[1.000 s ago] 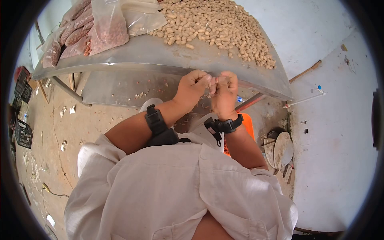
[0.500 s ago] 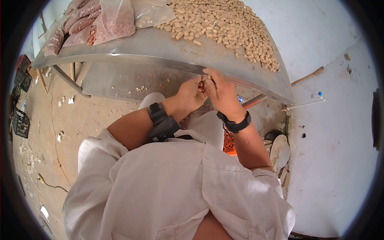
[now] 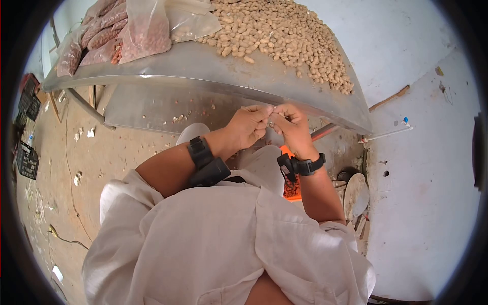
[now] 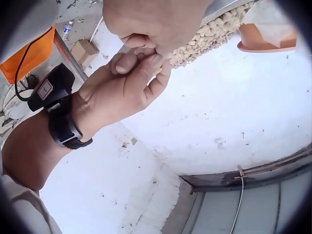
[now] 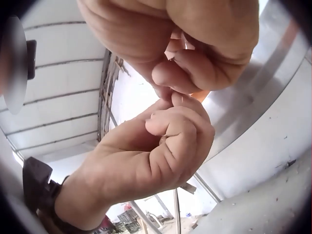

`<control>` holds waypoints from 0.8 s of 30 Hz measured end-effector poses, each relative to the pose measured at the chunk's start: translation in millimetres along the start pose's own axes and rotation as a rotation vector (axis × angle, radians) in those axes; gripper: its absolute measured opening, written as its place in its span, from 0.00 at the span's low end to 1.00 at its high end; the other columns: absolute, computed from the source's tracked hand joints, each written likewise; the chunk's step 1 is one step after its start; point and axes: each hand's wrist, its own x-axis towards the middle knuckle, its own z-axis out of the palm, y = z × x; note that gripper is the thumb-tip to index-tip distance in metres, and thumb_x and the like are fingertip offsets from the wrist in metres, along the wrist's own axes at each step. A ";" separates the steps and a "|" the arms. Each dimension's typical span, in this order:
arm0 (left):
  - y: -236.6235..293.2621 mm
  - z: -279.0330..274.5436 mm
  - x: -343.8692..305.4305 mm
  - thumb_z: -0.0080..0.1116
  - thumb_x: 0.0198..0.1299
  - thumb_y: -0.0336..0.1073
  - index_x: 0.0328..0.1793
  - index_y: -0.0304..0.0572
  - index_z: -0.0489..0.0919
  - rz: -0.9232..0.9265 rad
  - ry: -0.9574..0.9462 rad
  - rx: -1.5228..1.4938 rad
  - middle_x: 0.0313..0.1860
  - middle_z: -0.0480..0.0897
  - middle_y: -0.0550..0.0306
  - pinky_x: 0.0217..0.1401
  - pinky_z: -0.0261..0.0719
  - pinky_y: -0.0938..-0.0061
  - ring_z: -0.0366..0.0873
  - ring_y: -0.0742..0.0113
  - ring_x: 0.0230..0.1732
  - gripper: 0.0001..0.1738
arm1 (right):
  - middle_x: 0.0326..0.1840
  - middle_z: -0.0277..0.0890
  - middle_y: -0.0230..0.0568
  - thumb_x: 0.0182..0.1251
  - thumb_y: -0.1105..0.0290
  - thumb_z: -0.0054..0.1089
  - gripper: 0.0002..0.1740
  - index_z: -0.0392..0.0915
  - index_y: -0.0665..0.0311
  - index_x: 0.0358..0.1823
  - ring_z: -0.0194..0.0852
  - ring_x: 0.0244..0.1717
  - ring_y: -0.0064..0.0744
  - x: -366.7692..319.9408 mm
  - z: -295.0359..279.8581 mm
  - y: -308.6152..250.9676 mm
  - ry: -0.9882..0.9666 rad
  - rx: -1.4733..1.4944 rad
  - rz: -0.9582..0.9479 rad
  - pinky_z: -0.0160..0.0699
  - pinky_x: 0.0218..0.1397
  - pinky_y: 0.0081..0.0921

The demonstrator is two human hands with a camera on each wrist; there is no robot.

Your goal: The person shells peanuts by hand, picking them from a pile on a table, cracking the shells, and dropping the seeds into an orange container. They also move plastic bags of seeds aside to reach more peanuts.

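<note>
In the head view my left hand [image 3: 248, 124] and right hand [image 3: 292, 129] meet fingertip to fingertip, just in front of the metal table's [image 3: 178, 63] near edge. Both have thumb and forefinger pinched together over a small peanut that the fingers mostly hide. In the right wrist view the left hand [image 5: 151, 156] has its other fingers curled toward the palm, with the right hand [image 5: 204, 34] close above. The left wrist view has the right hand's [image 4: 122, 87] thumb against the left hand's fingers. A big heap of unshelled peanuts [image 3: 274, 33] lies on the table beyond.
Clear bags of reddish kernels [image 3: 145, 35] lie at the table's left. Below the right forearm stands an orange container [image 3: 287, 150] with reddish bits inside. Shell scraps lie on the lower shelf [image 3: 142, 107]. Black crates [image 3: 28, 160] stand far left; a white wall [image 3: 427, 178] bounds the right.
Half a second ago the right hand lay over the left, with reddish kernels showing at the left fingers. Now the right hand has dropped back and both meet at the fingertips.
</note>
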 end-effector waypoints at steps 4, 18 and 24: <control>5.3 2.9 -4.2 0.52 0.66 0.43 0.43 0.41 0.73 -0.068 -0.029 0.016 0.18 0.61 0.70 0.19 0.53 0.83 0.54 0.79 0.16 0.12 | 0.21 0.67 0.23 0.59 0.78 0.57 0.01 0.75 0.64 0.31 0.61 0.21 0.12 -26.6 -43.6 -4.2 0.023 -0.147 0.053 0.60 0.23 0.14; -5.6 -6.1 5.1 0.51 0.66 0.41 0.44 0.39 0.74 -0.131 0.108 -0.174 0.23 0.68 0.66 0.21 0.60 0.84 0.59 0.79 0.19 0.12 | 0.29 0.73 0.54 0.56 0.72 0.56 0.08 0.75 0.70 0.34 0.72 0.30 0.50 19.9 -87.8 -77.0 0.077 -1.105 -0.316 0.71 0.34 0.33; 8.3 -22.6 -2.8 0.51 0.67 0.42 0.43 0.40 0.75 -0.127 0.049 -0.174 0.23 0.69 0.66 0.21 0.60 0.85 0.60 0.79 0.18 0.12 | 0.34 0.78 0.51 0.58 0.64 0.55 0.11 0.76 0.64 0.37 0.76 0.39 0.52 133.1 -54.0 -56.2 -0.087 -1.340 -0.280 0.73 0.43 0.42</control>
